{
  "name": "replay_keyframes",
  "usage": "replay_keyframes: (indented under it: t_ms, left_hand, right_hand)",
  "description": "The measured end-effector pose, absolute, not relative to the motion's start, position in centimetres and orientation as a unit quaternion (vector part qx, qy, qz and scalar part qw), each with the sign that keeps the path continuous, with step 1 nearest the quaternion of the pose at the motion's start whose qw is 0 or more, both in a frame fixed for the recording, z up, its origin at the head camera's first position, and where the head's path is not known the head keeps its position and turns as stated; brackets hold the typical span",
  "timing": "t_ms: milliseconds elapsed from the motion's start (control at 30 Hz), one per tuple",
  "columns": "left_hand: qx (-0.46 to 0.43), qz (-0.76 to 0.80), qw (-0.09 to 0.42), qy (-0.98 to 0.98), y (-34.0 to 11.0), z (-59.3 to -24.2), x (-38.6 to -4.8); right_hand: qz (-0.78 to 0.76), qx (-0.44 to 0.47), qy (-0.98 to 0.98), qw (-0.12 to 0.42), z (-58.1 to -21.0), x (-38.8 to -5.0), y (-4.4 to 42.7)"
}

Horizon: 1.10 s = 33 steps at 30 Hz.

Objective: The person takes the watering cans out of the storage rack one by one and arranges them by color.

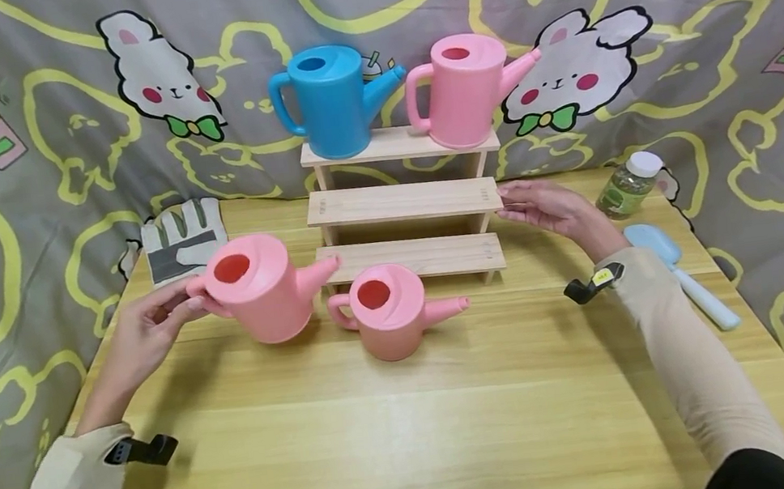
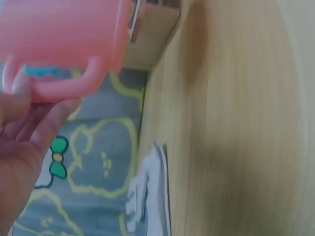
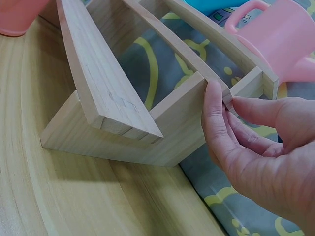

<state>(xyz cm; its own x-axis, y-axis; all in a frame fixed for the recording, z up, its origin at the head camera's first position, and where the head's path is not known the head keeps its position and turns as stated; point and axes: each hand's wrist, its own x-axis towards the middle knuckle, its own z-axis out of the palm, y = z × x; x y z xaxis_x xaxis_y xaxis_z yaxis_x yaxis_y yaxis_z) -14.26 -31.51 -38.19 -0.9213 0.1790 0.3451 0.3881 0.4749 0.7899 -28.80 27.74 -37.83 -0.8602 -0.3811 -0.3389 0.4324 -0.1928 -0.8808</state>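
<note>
My left hand (image 1: 153, 331) grips the handle of a pink watering can (image 1: 261, 289), held above the table with its spout toward the rack; the left wrist view shows fingers and thumb round the handle of that can (image 2: 64, 34). My right hand (image 1: 552, 208) pinches the right end of the middle shelf (image 1: 401, 201) of a three-step wooden rack; the right wrist view shows this hand (image 3: 261, 132) at the board's end. A smaller-looking pink can (image 1: 392, 318) is in front of the rack. On the top shelf stand a blue can (image 1: 334, 109) and another pink can (image 1: 465, 97).
A grey and white glove (image 1: 184, 241) lies at the table's back left. At the right are a jar with a white lid (image 1: 627, 187) and a light blue tool with a long handle (image 1: 707, 295). Patterned cloth (image 1: 234, 92) hangs behind and beside the table.
</note>
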Motion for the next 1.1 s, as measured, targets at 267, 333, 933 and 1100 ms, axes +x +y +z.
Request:
replay_keyframes:
  t_ms: [267,333,933,1100]
  left_hand:
    - [-0.199,-0.5,0.075,-0.84,-33.2,-40.4,-16.1]
    - [-0.19,-0.509,0.069,-0.837,-33.3,-41.3,-16.2]
    - [-0.159,-0.498,0.043,-0.851,-34.2,-43.5,-16.0]
    - [-0.166,-0.499,0.041,-0.85,-34.2,-43.4,-16.0]
  right_hand:
    - [-0.777,0.019,0.573,0.262,-37.8,-28.7,27.8]
    - [-0.778,0.014,0.57,0.264,-37.8,-28.8,27.7]
    - [-0.784,0.009,0.561,0.266,-38.2,-29.0,27.9]
    - [-0.781,0.008,0.567,0.263,-38.2,-28.9,27.8]
